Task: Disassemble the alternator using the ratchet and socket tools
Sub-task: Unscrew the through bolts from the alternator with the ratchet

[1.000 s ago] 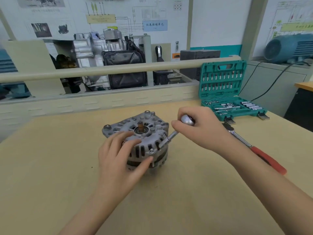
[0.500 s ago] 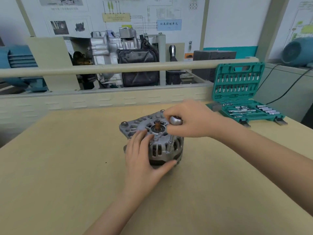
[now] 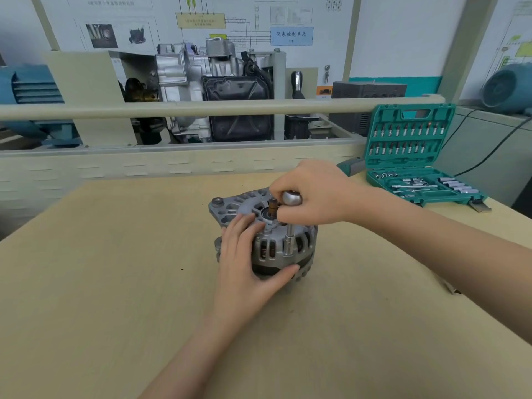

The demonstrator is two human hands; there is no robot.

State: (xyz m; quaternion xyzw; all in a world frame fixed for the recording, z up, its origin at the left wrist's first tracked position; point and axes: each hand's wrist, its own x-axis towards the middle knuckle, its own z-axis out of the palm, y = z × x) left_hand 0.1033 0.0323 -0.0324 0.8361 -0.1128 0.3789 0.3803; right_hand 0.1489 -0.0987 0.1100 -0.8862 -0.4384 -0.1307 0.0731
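Cast-aluminium ribbed alternator (image 3: pixel 276 240) mid-worktop (image 3: pixel 115 283), left hand (image 3: pixel 244 272) cupping it, right hand (image 3: pixel 313 194) gripping round-knobbed steel driver (image 3: pixel 289 226) upright; green case (image 3: pixel 414 156) open, sockets inside.

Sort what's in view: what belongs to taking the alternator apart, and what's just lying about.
In use:
alternator
socket driver, gripped by the right hand
left hand, steadying the alternator
tool case, open

Lying about:
engine display
blue motor
wall posters

The grey finned alternator (image 3: pixel 263 237) is sitting shaft-up on the bench, with a chrome socket driver (image 3: pixel 288 226) standing upright on its front edge.
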